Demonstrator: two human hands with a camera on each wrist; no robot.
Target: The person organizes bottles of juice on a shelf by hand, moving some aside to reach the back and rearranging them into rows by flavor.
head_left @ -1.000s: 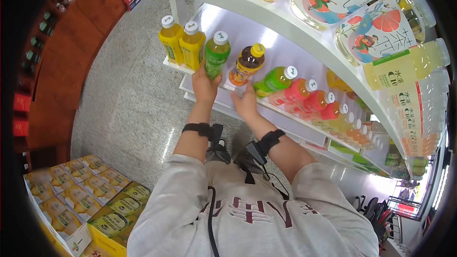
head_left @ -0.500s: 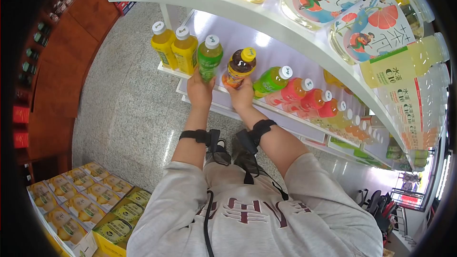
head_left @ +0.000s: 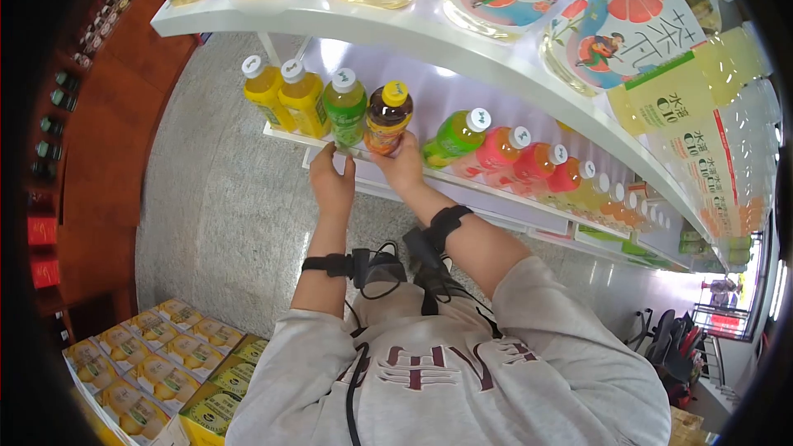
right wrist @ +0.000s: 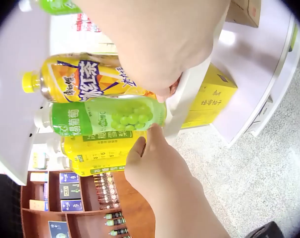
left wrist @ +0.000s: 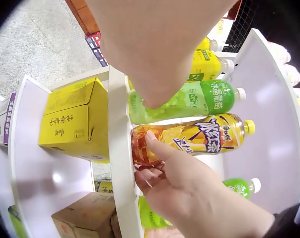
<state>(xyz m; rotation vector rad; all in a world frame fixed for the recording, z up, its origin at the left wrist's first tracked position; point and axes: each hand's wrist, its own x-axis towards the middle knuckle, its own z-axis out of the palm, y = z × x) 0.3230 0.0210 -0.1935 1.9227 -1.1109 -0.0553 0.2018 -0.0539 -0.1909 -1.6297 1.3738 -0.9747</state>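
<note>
On the white shelf, my right hand [head_left: 400, 167] holds a bottle of iced tea [head_left: 387, 122] with a yellow cap near its base. In the left wrist view the thumb lies on the front of its orange label, the fingers curled under its lower side. A green grape drink bottle [head_left: 344, 107] stands upright right beside it. My left hand [head_left: 332, 183] is at that green bottle's base, thumb and fingers apart; the right wrist view shows its fingertips close to the bottom [right wrist: 157, 116]. Two yellow pear drink bottles [head_left: 304, 107] stand beyond the green one.
Right of the iced tea, after a gap, another green bottle [head_left: 456, 139] begins a row with pink bottles [head_left: 500, 153]. A curved upper shelf [head_left: 330, 25] with large bottles overhangs. Yellow cartons [left wrist: 75, 119] sit on a lower shelf. Stacked boxes [head_left: 157, 355] stand at left behind.
My right hand has taken hold of the iced tea bottle, which has shifted left against the green one. My left hand has let go of the green bottle and drawn back slightly.
</note>
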